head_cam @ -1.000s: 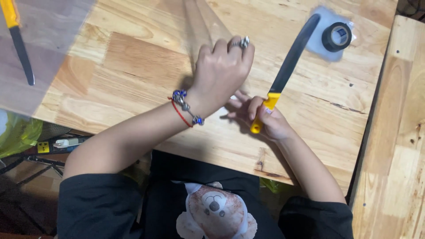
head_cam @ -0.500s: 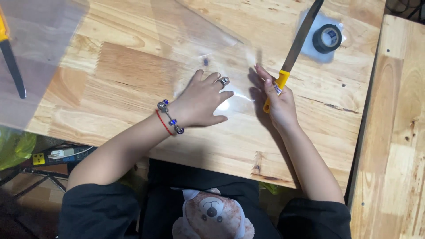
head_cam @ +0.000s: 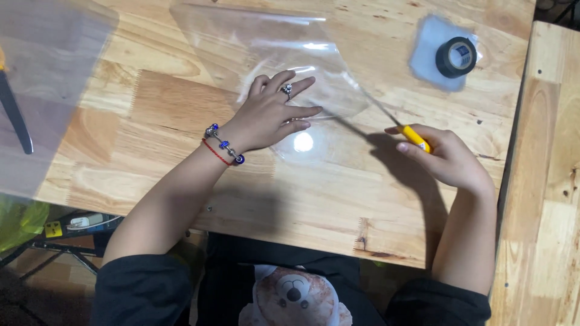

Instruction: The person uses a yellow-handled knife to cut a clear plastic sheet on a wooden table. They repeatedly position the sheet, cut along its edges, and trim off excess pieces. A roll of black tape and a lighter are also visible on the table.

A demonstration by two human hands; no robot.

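Now right hand [head_cam: 450, 160] gripping knife [head_cam: 415, 137] lower (blade blurred); left hand [head_cam: 269, 115] flat, pressing clear sheet [head_cam: 266, 45].

You can see a black roll of tape [head_cam: 457, 57] sitting on a small clear patch far right on the wooden table [head_cam: 169, 102]. At the left edge lies a dark tool [head_cam: 15, 118], maybe a knife.

You sit at a home craft bench. The wooden table [head_cam: 181, 96] is jointed planks, with a second one [head_cam: 544, 181] just to the right. A tape roll [head_cam: 457, 57] lies far right, and clear plastic sheets [head_cam: 48, 72] cover the far left. Cables and a stand [head_cam: 60, 232] lie on the floor, near left.
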